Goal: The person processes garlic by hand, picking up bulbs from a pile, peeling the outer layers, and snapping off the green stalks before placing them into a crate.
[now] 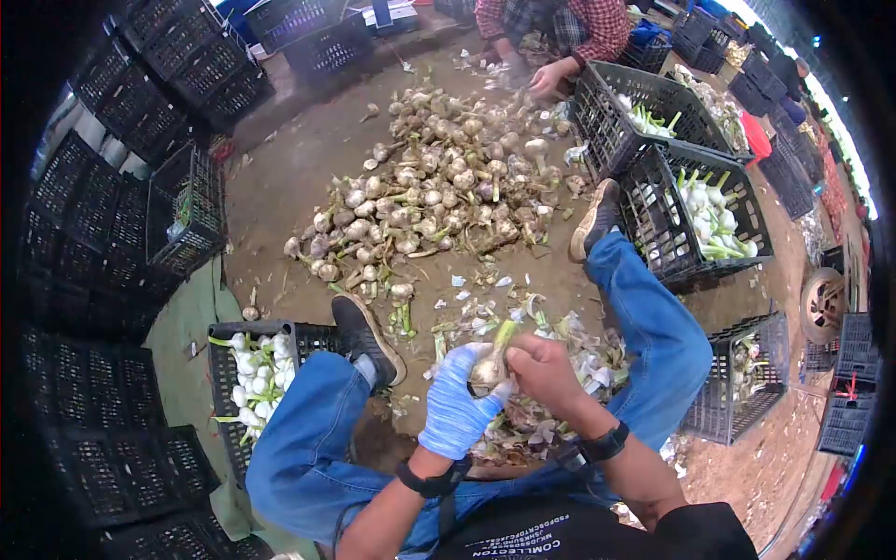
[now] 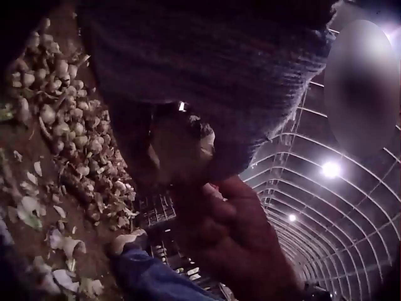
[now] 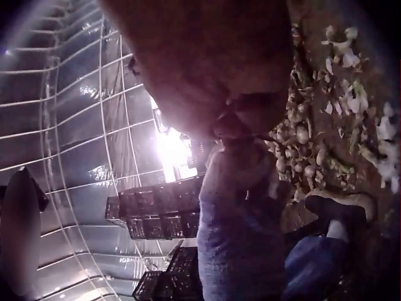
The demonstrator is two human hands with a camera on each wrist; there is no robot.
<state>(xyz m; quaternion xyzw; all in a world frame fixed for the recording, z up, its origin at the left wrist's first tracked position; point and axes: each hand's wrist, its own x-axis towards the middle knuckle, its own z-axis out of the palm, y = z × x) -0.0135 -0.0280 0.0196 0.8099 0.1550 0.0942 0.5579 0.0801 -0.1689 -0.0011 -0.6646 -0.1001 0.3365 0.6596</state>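
In the head view my left hand, in a blue-and-white knit glove, holds a garlic bulb with its green stem pointing up and away. My bare right hand is curled against the bulb's right side, thumb and fingers pinching at it. Both hands meet over a scatter of peeled garlic skins between my knees. The left wrist view shows the glove dark and close, the bare right hand below it. In the right wrist view, the gloved hand reaches up to the bare one.
A large heap of unpeeled garlic lies ahead on the ground. Crates of cleaned white garlic stand at left and right. Stacked black crates line the left side. Opposite, another person's hand is beside the heap.
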